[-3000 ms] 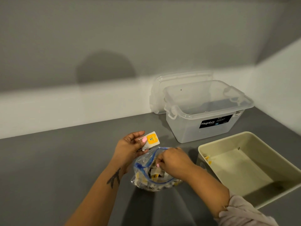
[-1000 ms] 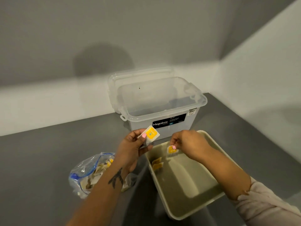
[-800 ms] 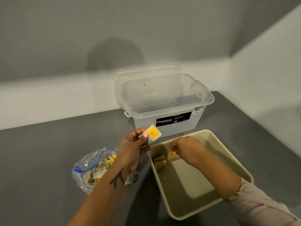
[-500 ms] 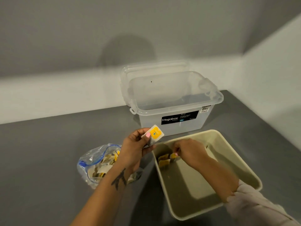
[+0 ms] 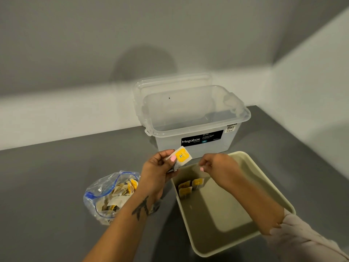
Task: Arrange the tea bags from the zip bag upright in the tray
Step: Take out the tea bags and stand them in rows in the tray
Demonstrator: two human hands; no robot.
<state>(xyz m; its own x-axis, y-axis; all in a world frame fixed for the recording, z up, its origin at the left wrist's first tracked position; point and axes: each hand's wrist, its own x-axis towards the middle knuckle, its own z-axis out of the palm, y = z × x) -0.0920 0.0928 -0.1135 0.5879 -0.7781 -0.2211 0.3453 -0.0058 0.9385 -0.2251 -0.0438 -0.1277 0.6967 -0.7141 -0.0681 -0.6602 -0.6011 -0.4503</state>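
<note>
Your right hand [image 5: 217, 165] has lifted empty, fingers loosely curled, off the beige plastic tray [image 5: 268, 188], nearest the yellow-labelled paper tea bag [image 5: 182, 156] your left hand [image 5: 158, 171] pinches just left.

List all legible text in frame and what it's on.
"Megabox" and "12L": black label on the clear plastic storage box.
Label's small lines: unreadable.
White price sticker on the box: too blurred.
Yellow-tagged tea bag in left hand: logo only, unreadable.
</note>
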